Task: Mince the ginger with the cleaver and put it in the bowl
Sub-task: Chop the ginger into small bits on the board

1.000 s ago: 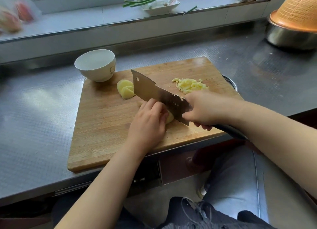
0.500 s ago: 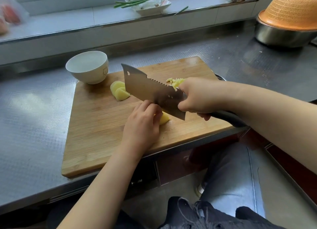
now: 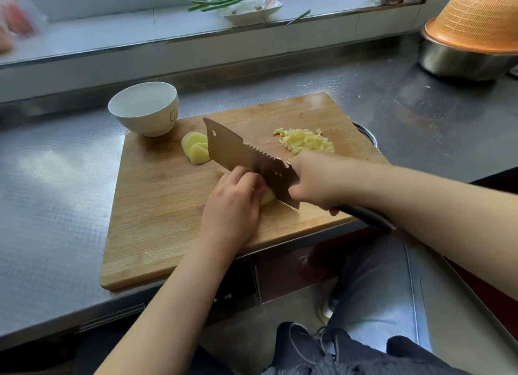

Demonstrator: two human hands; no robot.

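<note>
Curled fingers of the left hand (image 3: pixel 232 203) press down on a pale yellow ginger piece (image 3: pixel 268 198), knuckles against the flat of the cleaver (image 3: pixel 246 158); only a small rounded edge of that piece shows past the fingertips. Over on the other side, the right hand (image 3: pixel 319 184) wraps tight round the cleaver's dark handle where it meets the blade. That blade is broad grey steel with a saw-toothed spine and a small hole near its squared tip, and its edge slants down to the ginger piece.

All this sits on a rectangular bamboo cutting board (image 3: pixel 168 220), its surface striped with fine grain. Toward the far left of the board lie smooth, round ginger slices (image 3: pixel 194 150), overlapping, partly hidden behind the blade. On the far right of the board a loose heap of minced ginger (image 3: pixel 305 140) lies in small, moist-looking yellow bits. A glossy white bowl (image 3: pixel 145 108), round and deep with a faint cartoon print on its side, stands at the board's far left corner; nothing is visible in it. Beneath the board, the steel counter (image 3: pixel 56 192) has a fine dimpled texture. At the far right an orange plastic colander (image 3: pixel 476 18) sits upturned on a shiny metal basin (image 3: pixel 462 63).
</note>
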